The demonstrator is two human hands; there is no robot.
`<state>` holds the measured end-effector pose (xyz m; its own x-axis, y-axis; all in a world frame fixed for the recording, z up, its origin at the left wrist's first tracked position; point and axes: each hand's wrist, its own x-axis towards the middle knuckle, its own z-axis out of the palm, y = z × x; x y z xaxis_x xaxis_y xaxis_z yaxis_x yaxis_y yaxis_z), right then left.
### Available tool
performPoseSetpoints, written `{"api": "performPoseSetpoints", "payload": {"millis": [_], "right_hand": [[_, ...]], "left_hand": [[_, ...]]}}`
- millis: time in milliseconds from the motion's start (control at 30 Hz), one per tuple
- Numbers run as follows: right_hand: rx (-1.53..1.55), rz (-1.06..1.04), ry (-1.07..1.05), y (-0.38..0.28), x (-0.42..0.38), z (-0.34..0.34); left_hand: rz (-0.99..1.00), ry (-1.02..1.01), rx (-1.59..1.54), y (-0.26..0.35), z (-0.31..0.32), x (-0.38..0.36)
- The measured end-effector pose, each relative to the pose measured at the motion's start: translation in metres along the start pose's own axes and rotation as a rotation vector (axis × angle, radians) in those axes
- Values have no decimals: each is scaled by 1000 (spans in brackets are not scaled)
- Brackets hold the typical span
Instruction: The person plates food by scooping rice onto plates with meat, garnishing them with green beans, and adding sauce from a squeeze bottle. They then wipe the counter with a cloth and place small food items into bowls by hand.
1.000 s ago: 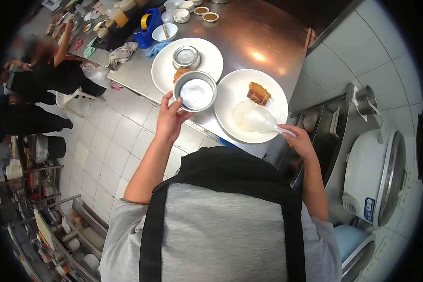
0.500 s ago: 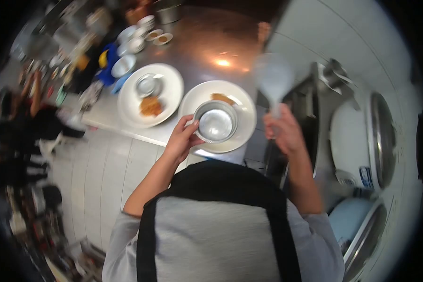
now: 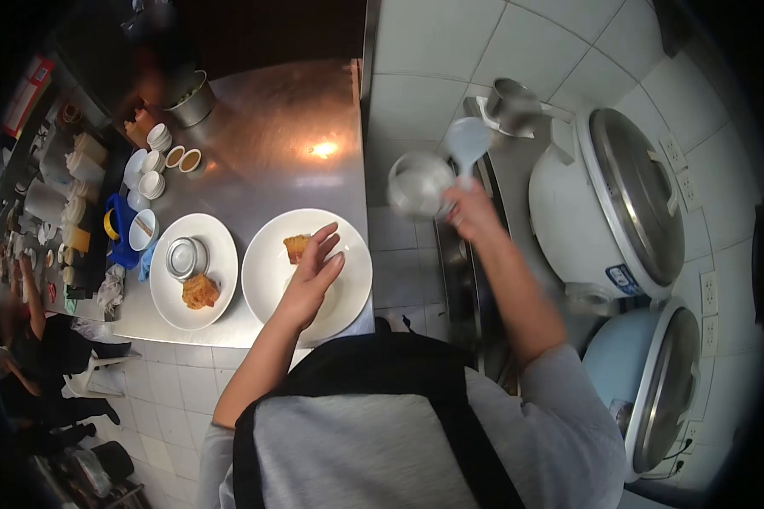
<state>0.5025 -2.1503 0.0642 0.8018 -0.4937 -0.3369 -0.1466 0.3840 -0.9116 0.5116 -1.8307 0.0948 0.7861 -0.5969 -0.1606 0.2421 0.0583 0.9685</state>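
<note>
My right hand (image 3: 475,214) grips a pale rice paddle (image 3: 469,142) and a small round metal bowl (image 3: 416,181), held beside the counter's right edge. The bowl is slightly blurred. My left hand (image 3: 308,284) holds nothing; its fingers are apart over the right white plate (image 3: 358,270) and partly cover it. A browned piece of food (image 3: 295,247) lies on that plate, partly behind my fingers. On the left white plate (image 3: 165,297) sits another small metal bowl (image 3: 185,259), with a browned, crumbly-looking piece of food (image 3: 200,292) right beside it.
Two large lidded cookers, one white (image 3: 560,199) and one blue (image 3: 615,360), stand at the right. A metal pot (image 3: 514,105) is behind them. Small white cups (image 3: 151,185), sauce dishes (image 3: 190,159) and a steel container (image 3: 192,100) stand on the steel counter (image 3: 263,161). People are at far left.
The metal bowl has passed from my left hand to my right, which also keeps the paddle. My left hand has opened over the right plate. The view has shifted rightward.
</note>
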Motion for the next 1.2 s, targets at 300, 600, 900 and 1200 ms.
{"api": "performPoseSetpoints", "payload": {"millis": [300, 600, 900, 1200], "right_hand": [[-4, -532, 921, -162, 237, -80], [-2104, 68, 722, -167, 328, -155], [-348, -773, 598, -175, 313, -9], [-603, 13, -860, 67, 27, 324]], "left_hand": [[53, 648, 32, 11, -61, -72], [44, 1136, 159, 1, -137, -145], [17, 900, 1320, 32, -249, -93], [240, 39, 1782, 8, -345, -58]]}}
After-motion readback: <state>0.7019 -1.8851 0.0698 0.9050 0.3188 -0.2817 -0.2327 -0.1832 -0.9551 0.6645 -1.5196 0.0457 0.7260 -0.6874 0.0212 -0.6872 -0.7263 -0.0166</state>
